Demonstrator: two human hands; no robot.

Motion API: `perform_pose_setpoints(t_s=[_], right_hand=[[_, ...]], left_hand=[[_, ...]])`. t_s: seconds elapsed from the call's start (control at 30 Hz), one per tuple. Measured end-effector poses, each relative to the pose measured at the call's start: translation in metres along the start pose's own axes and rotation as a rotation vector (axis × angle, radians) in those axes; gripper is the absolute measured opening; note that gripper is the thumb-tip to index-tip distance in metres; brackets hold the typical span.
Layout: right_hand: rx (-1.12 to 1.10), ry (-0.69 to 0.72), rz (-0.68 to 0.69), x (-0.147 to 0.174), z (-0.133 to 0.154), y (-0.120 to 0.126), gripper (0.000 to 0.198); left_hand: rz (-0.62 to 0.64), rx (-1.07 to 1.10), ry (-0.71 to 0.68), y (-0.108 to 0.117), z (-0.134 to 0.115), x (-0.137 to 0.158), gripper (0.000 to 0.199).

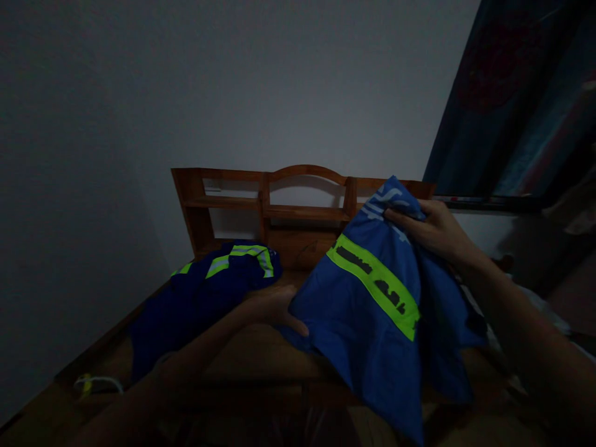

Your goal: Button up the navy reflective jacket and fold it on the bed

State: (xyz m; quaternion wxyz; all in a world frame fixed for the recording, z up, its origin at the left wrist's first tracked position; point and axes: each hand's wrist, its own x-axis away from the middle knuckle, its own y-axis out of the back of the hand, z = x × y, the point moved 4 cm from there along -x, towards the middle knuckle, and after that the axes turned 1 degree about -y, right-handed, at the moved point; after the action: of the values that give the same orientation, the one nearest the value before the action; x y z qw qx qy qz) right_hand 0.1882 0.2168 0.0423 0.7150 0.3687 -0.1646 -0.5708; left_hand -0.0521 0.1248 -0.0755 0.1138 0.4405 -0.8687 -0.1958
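Lighter-blue garment looks light and limp, so best held by corners: right hand fingers pinch near top, left hand fingers grasp left edge.

Apparently a room in a home; a wooden table with arched shelf unit; plain wall; window alongside.

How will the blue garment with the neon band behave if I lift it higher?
Probably floppy: the blue garment droops in loose folds below the right hand. Likely light for its size, since the cloth looks thin. The neon band may flake if rubbed, as its dark strip looks patchy.
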Motion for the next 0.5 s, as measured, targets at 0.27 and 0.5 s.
perform_pose_setpoints(t_s=[0.27,0.5], right_hand=[[-0.069,0.131,0.151,-0.003,0.037,-0.028,0.031],[-0.203,-0.101,0.146,0.015,0.005,-0.017,0.05]], left_hand=[[-0.25,0.235,-0.239,0.047,-0.058,-0.079,0.049],[-0.487,0.013,-0.337,0.06,-0.084,-0.094,0.03]])
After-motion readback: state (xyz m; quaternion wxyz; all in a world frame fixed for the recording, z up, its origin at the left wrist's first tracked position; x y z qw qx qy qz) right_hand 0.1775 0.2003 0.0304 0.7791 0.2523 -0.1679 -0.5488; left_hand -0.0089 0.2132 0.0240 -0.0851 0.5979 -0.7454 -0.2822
